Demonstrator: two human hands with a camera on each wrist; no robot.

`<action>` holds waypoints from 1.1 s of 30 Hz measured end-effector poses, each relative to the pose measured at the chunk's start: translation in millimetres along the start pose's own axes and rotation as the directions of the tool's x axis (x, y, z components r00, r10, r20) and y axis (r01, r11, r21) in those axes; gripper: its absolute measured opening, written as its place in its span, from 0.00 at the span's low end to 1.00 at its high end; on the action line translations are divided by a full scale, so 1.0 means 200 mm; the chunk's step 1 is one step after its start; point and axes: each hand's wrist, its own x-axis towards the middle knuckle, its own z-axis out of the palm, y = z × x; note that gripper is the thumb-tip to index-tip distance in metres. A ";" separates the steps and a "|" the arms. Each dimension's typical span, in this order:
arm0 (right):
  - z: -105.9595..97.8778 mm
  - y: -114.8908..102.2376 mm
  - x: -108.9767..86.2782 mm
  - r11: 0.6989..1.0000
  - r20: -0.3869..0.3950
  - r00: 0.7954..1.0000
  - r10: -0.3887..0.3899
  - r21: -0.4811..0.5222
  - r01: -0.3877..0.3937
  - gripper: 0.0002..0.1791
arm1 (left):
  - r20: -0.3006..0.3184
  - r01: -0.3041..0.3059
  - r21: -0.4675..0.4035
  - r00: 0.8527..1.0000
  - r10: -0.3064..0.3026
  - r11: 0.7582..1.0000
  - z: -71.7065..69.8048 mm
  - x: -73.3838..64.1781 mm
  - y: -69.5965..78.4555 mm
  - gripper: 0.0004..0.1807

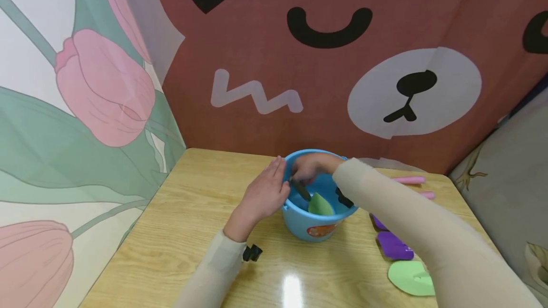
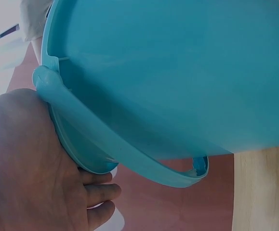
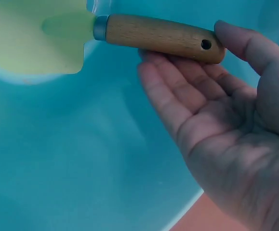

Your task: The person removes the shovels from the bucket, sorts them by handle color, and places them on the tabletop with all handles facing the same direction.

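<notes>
A light blue bucket (image 1: 295, 225) stands upright on the wooden table. My left hand (image 1: 265, 191) lies against the left side of its rim with fingers extended; in the left wrist view the palm (image 2: 28, 159) faces the bucket beside its hanging blue handle (image 2: 125, 149). Inside the bucket, my right hand (image 1: 310, 165) holds a small green shovel (image 1: 320, 205) by its wooden handle (image 3: 158, 36). The thumb is at the handle's end and the fingers are against its side. The green blade (image 3: 43, 43) points down toward the bucket's floor.
Right of the bucket, partly covered by my right sleeve, lie purple shovel blades (image 1: 395, 246), a light green blade (image 1: 411, 278) and pink handles (image 1: 413, 180). A brown bear-print cloth (image 1: 239, 132) hangs behind the table (image 1: 205, 194); a tulip-print cloth (image 1: 107, 89) hangs at left.
</notes>
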 end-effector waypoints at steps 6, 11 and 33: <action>-0.02 0.03 -0.03 0.996 0.045 0.998 -0.035 0.086 0.031 0.18 | 0.007 0.003 0.000 1.000 -0.003 1.000 0.00 0.00 0.01 0.35; -0.04 0.05 -0.05 0.993 0.083 0.993 -0.084 0.092 0.077 0.15 | 0.012 0.009 0.004 1.000 -0.009 1.000 0.01 0.00 0.01 0.35; -0.07 0.14 -0.17 0.879 -0.093 0.957 -0.275 0.380 0.289 0.24 | -0.003 0.021 0.016 1.000 -0.021 1.000 0.01 -0.01 0.02 0.36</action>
